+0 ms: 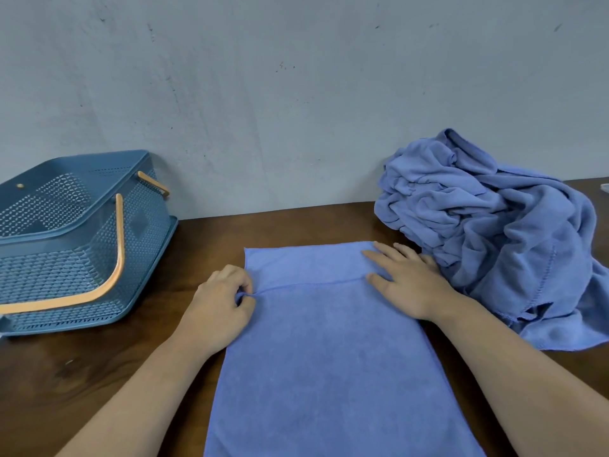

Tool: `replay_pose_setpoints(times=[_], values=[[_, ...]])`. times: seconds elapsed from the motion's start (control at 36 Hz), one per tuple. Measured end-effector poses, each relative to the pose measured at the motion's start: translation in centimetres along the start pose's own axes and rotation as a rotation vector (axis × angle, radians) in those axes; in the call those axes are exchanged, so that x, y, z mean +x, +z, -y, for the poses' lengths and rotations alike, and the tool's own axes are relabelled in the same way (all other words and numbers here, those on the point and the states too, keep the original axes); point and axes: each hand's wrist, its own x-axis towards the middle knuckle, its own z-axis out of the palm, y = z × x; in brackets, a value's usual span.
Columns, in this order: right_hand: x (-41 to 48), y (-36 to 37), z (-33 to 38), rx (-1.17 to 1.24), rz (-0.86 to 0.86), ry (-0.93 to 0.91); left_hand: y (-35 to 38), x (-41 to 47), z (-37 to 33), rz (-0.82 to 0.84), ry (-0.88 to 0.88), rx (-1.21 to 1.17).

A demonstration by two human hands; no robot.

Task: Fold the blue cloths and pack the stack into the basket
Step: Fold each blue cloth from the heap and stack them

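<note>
A blue cloth [326, 351] lies flat on the brown table in front of me, folded lengthwise, with a hem line crossing it near its far end. My left hand [224, 301] pinches the cloth's left edge at that hem. My right hand [405, 278] presses flat on the cloth's far right corner, fingers straight. A heap of crumpled blue cloths [494, 232] sits at the right against the wall, touching my right hand's side. The blue perforated basket [75, 258] with tan handles stands at the left, holding nothing that I can see.
The brown wooden table [99, 374] runs up to a grey wall [296, 94]. Bare wood shows between the basket and the flat cloth. A small pale object [604, 188] peeks in at the right edge.
</note>
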Motion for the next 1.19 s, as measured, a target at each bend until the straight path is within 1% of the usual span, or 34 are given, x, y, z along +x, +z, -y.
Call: replay_pose_setpoints(times=[0.06, 0.17, 0.22, 0.28, 0.33, 0.42, 0.56, 0.64, 0.72, 0.78, 0.83, 0.89, 0.94, 1.0, 1.06, 1.08, 1.14, 1.19], values=[[0.3, 0.2, -0.1, -0.005, 0.034, 0.008, 0.0, 0.0, -0.1, 0.006, -0.005, 0.009], [0.3, 0.3, -0.1, 0.026, 0.018, 0.018, -0.1, -0.1, -0.5, 0.014, -0.018, 0.019], [0.1, 0.2, -0.4, 0.139, -0.068, -0.001, -0.2, -0.2, -0.6, 0.017, -0.032, 0.004], [-0.2, -0.3, -0.8, 0.247, -0.190, -0.072, -0.3, -0.2, -0.6, 0.002, -0.052, -0.035], [-0.7, -0.6, -1.3, 0.194, -0.238, -0.145, -0.4, -0.3, -0.5, -0.022, -0.071, -0.080], [-1.5, -0.8, -1.3, 0.115, -0.188, -0.145, -0.5, -0.4, -0.8, -0.052, -0.078, -0.132], [-1.1, -0.7, -0.6, 0.101, -0.185, -0.106, -0.7, -0.7, -1.3, -0.124, -0.066, -0.213], [-1.1, -0.8, -0.4, 0.130, -0.196, -0.101, -0.7, -0.9, -1.6, -0.165, -0.065, -0.300], [-1.5, -1.1, -0.2, 0.187, -0.215, -0.122, -0.9, -1.2, -2.1, -0.192, -0.030, -0.387], [-1.8, -1.5, 0.1, 0.272, -0.285, -0.145, -1.0, -1.4, -2.2, -0.200, -0.008, -0.421], [-1.9, -1.9, 0.6, 0.452, -0.386, -0.136, -0.9, -1.3, -2.7, -0.240, -0.024, -0.493], [-1.5, -2.1, 1.1, 0.701, -0.431, -0.066, -0.7, -0.5, -3.2, -0.331, -0.106, -0.578], [-0.7, -1.8, 1.1, 0.822, -0.445, 0.040, 0.0, 0.6, -3.2, -0.359, -0.229, -0.639], [0.0, -1.2, 1.1, 0.857, -0.391, 0.115, 0.7, 1.3, -2.8, -0.318, -0.344, -0.681], [0.3, -0.8, 0.9, 0.895, -0.342, 0.118, 0.9, 1.4, -2.3, -0.287, -0.365, -0.783], [0.4, -0.6, 0.7, 0.914, -0.323, 0.120, 0.8, 1.3, -2.1, -0.261, -0.342, -0.788], [0.3, -0.4, 0.3, 0.911, -0.287, 0.101, 0.7, 1.0, -1.6, -0.150, -0.276, -0.669], [0.2, -0.1, 0.1, 0.821, -0.263, 0.089, 0.9, 0.7, -1.3, -0.064, -0.243, -0.562]])
